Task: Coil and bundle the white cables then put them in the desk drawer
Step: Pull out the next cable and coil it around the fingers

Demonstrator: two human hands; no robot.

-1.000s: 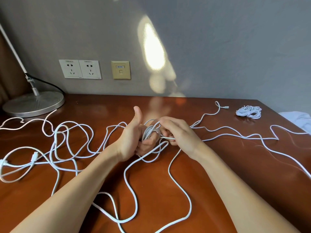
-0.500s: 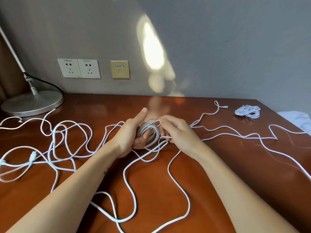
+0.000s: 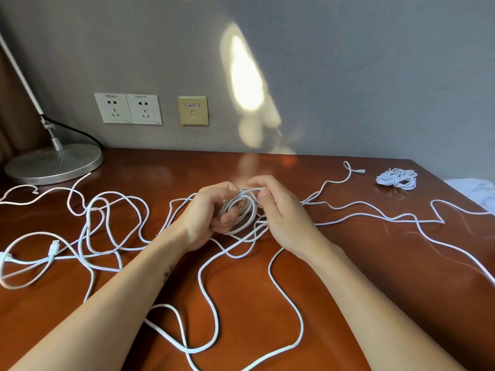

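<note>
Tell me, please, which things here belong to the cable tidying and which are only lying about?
Belong to the job:
coil, gripped by the left hand and pinched by the right hand
loose cables
finished bundle
desk

Only lying about:
lamp
wall sockets
network plate
white cloth

Premises: a furnished room, domestic or hotel type, set up as a desk corner. Evidence: a glossy reddish-brown wooden desk (image 3: 348, 277) set against a plain grey wall (image 3: 375, 76); twin power sockets (image 3: 128, 109) and a beige data-port plate (image 3: 193, 110) mounted just above desk level; a round metal lamp base (image 3: 53, 163) at the left rear. White fabric (image 3: 476, 191) beyond the right edge is possibly bedding; the view is too partial to confirm.
</note>
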